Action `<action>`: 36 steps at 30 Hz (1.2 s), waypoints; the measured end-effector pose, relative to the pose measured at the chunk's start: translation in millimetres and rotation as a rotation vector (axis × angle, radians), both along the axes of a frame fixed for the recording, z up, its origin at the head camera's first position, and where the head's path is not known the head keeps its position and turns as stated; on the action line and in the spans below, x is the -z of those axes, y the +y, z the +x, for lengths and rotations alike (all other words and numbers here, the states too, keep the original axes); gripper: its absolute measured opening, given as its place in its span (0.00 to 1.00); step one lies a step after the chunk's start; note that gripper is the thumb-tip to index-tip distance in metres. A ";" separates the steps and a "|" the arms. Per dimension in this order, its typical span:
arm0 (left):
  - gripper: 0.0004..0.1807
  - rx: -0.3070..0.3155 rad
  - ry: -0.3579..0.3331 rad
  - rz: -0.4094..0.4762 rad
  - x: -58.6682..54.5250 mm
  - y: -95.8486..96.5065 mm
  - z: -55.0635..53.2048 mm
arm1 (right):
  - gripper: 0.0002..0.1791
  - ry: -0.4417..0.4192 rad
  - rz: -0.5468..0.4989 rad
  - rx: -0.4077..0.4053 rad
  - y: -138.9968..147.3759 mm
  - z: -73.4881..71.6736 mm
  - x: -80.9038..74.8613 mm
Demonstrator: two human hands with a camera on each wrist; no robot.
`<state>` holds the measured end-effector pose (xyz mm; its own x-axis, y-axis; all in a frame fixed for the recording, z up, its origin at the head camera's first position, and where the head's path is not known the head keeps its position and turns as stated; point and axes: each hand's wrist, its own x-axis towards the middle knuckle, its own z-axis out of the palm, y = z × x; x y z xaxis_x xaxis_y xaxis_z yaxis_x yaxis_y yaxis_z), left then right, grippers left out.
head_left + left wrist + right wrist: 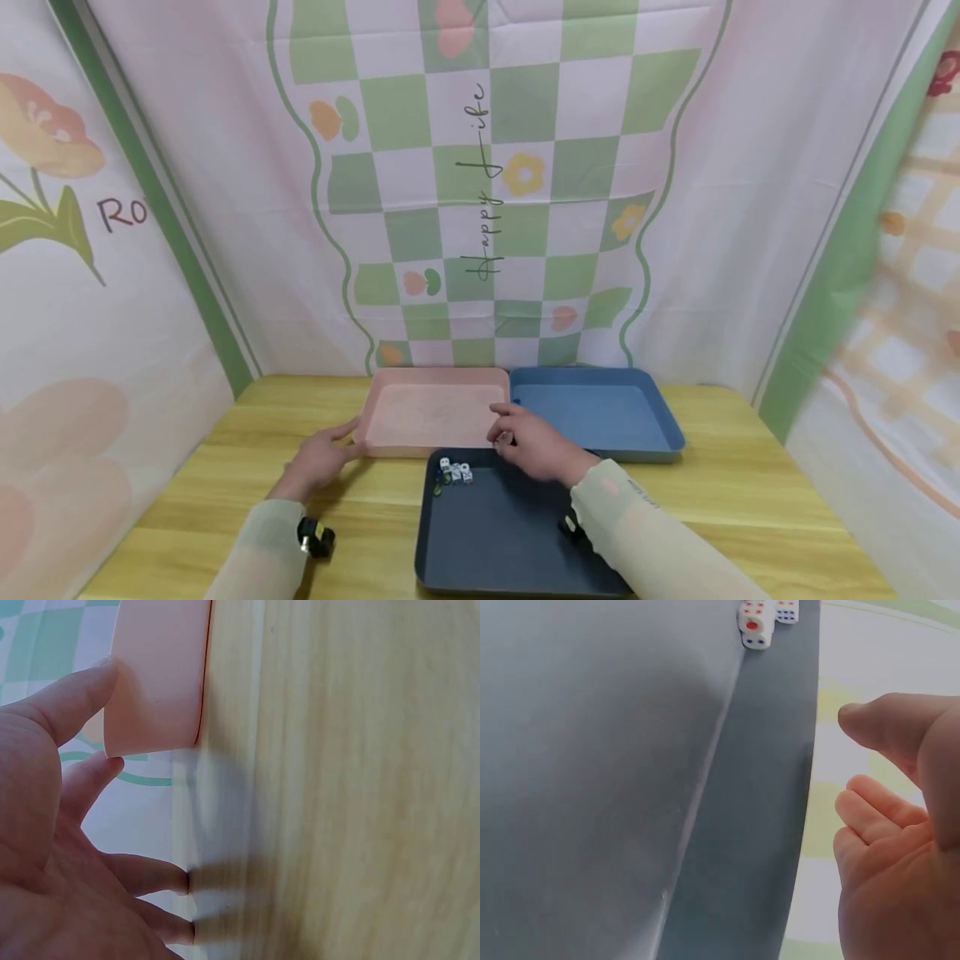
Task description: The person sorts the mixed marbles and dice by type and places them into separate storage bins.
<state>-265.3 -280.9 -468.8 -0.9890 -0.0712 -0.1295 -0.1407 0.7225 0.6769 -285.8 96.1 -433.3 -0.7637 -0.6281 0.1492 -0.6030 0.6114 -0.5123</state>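
My left hand (321, 460) is at the front left corner of the pink tray (358, 433). In the left wrist view its thumb (90, 686) and index finger touch the tray's edge, while the other fingers are spread toward the table. My right hand (538, 446) hovers over the meeting of the pink, blue and dark trays. Its thumb (885, 724) and bent fingers stand apart in the right wrist view, with nothing visible between them. Several white dice (456, 472) lie in the back left corner of the dark tray (495, 542), beside small dark green pieces (438, 489).
A blue tray (600, 412) stands right of the pink one at the back of the wooden table (367, 533). The dark tray sits in front of them. Printed curtains (525, 100) close in the back and sides.
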 end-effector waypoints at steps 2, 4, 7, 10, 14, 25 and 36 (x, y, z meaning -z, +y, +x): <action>0.41 0.000 -0.001 -0.001 0.3 -0.2 -0.2 | 0.07 0.002 -0.021 0.029 2.7 -0.6 -0.8; 0.41 -0.001 -0.003 -0.001 0.8 -0.6 -0.5 | 0.06 0.008 -0.034 0.068 4.9 -2.0 -0.9; 0.41 -0.005 -0.007 -0.001 0.7 -0.7 -0.4 | 0.06 -0.010 -0.054 0.136 7.9 -4.3 -2.0; 0.41 -0.005 -0.005 0.003 -0.3 0.2 -0.6 | 0.07 -0.039 -0.071 0.219 11.4 -6.9 -4.2; 0.41 -0.005 -0.005 0.006 -1.7 1.3 -0.3 | 0.08 -0.061 -0.086 0.312 17.4 -9.6 -9.5; 0.40 -0.001 -0.011 -0.007 -4.6 2.3 0.1 | 0.09 -0.079 -0.097 0.442 32.1 -19.2 -15.7; 0.41 -0.004 -0.012 -0.022 -2.3 1.6 1.4 | 0.12 -0.077 -0.083 0.471 45.7 -28.9 -6.5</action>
